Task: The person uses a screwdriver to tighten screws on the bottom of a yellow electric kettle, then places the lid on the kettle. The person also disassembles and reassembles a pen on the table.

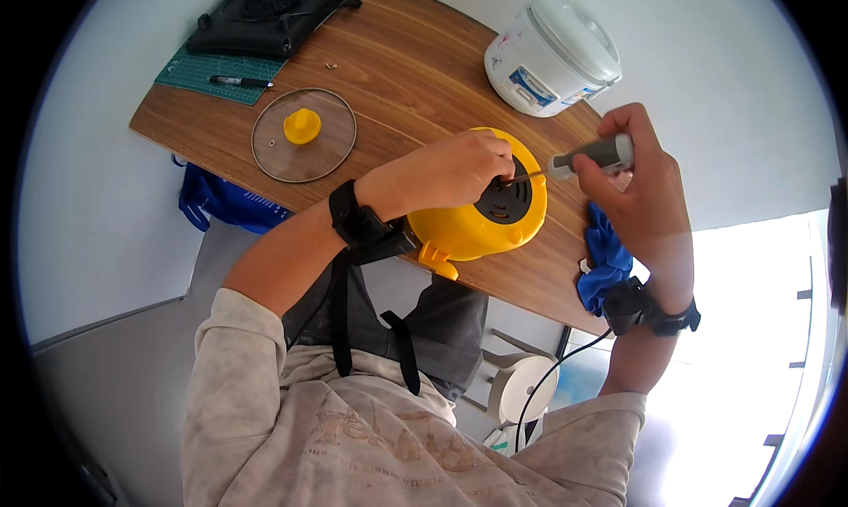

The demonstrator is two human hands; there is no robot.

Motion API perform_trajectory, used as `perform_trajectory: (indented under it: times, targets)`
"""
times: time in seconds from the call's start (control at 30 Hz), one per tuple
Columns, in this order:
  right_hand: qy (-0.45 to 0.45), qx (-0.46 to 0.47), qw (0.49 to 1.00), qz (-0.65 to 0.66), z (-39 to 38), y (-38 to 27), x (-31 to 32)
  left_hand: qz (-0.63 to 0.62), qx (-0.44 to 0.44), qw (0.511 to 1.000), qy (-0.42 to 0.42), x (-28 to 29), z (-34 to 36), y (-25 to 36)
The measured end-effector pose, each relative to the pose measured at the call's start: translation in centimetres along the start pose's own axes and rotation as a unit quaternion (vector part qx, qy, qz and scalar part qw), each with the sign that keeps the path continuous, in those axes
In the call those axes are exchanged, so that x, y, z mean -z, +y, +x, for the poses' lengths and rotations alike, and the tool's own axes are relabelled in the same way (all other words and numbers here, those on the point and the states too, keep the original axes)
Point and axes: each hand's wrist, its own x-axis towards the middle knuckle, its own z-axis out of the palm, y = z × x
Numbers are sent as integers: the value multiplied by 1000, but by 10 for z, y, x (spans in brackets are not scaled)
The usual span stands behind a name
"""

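A yellow pot-like appliance [459,233] lies on the wooden table with its round black vented base [521,202] facing up. In my right hand [649,202] is a screwdriver [609,154] with a grey handle, fingers wrapped round it. Its shaft runs leftward, slightly down, with the tip at the black base. My left hand [468,164] rests over the base, its fingers closed together beside the tip. Whatever those fingers pinch, if anything, is hidden. A yellow handle [437,260] juts from the appliance's near side.
Left of the appliance lies a glass lid [269,154] with a yellow knob. A white rice cooker [552,56] stands at the back right. Far left are a green cutting mat [190,79], a pen [240,81] and a black stove-like device [230,34]. Blue cloth [605,260] lies at right.
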Motion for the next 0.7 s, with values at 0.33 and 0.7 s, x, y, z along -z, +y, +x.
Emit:
perform_trajectory:
  times: [0.33, 0.7]
  targets:
    - [-33, -70, 994, -80, 10, -14, -2, 10, 9, 1000, -4, 2, -1, -1]
    - [-18, -32, 993, -111, 7, -14, -2, 4, 6, 1000, 7, -1, 0, 0]
